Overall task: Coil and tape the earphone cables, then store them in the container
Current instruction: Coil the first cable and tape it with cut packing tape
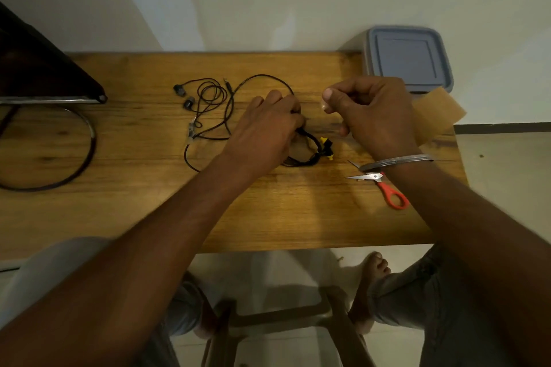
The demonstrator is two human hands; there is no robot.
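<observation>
My left hand presses down on a coiled black earphone cable with yellow earbuds at the middle of the wooden table. Just right of it, my right hand is raised with fingers curled; thumb and forefinger pinch what looks like a small clear piece of tape, hard to make out. A second black earphone lies loose and uncoiled to the left, its two earbuds at its far-left end. The grey-blue lidded container stands at the back right corner.
Orange-handled scissors lie open under my right wrist. A brown tape roll sits partly hidden behind my right hand. A dark object on a metal ring stand fills the table's left end. My knees and a stool show below the front edge.
</observation>
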